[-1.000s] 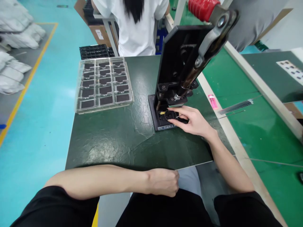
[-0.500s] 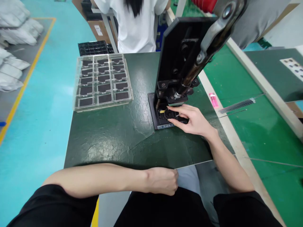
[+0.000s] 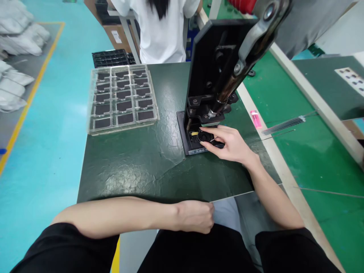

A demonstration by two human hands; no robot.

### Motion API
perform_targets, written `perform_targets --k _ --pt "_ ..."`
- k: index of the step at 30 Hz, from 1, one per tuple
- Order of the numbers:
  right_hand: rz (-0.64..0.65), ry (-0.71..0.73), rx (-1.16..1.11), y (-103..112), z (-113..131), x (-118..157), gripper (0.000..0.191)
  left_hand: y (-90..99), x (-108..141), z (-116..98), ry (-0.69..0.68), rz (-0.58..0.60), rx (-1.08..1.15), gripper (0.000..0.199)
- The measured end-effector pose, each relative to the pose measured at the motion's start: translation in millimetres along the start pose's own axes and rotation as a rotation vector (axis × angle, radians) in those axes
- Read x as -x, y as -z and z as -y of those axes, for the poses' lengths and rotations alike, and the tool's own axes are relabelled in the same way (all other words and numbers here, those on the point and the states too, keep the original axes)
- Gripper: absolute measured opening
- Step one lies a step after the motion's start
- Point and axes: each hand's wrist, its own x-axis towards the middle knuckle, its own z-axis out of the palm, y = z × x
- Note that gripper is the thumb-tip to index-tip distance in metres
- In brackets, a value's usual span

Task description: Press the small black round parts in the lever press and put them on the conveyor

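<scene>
My right hand [image 3: 227, 142] is at the base of a black hand press [image 3: 199, 76], below its ram. Thumb and index finger grip the opposite edges of a round black part [image 3: 205, 136], which sits on the press's base plate [image 3: 183, 132]. A small yellow piece [image 3: 195, 133] shows just left of the part. My left hand [image 3: 196, 216] is curled into a fist at the table's front edge, close to my body; its fingertips and anything inside them are hidden.
A clear plastic tray [image 3: 113, 131] with dark rectangular pieces in its compartments lies on the dark green table [image 3: 127, 163]. A pink-labelled item [image 3: 256, 119] is by the pale rail on the right. Someone in a white shirt [image 3: 162, 38] sits beyond the table.
The camera view has shifted slightly. My right hand keeps its grip on the round black part, and my left fist stays in place.
</scene>
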Motion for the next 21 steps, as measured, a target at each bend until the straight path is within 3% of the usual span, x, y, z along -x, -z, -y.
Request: perform_targets --k 7,10,12,14,16,17,19,21 --pt "0.017 -0.042 -0.045 0.6 1.8 0.0 0.047 1.9 0.7 1.3 -0.010 0.042 0.002 0.014" --pt "-0.072 -0.118 -0.057 2.0 2.3 3.1 0.038 0.9 0.4 1.5 -0.011 0.041 0.010 0.012" --pt "-0.256 -0.202 -0.031 9.1 4.2 5.3 0.029 -0.7 0.3 1.1 -0.005 0.021 0.014 0.011" --pt "-0.579 -0.252 0.004 24.4 8.3 3.1 0.030 -2.5 0.3 0.8 -0.006 -0.003 0.029 0.009" --pt "-0.884 -0.187 0.040 48.1 14.5 -8.8 0.032 -4.3 0.2 1.0 -0.013 -0.010 0.052 0.009" --pt "-0.967 -0.115 0.067 62.3 18.1 -19.6 0.033 -5.1 0.0 1.4 -0.018 -0.006 0.062 0.009" --pt "-0.914 0.018 0.138 91.5 24.9 -51.1 0.040 -7.0 -0.4 2.9 -0.023 -0.001 0.079 0.010" --pt "-0.659 0.018 0.200 117.0 30.3 -91.3 0.054 -8.8 -0.9 5.0 -0.029 -0.016 0.098 0.010"
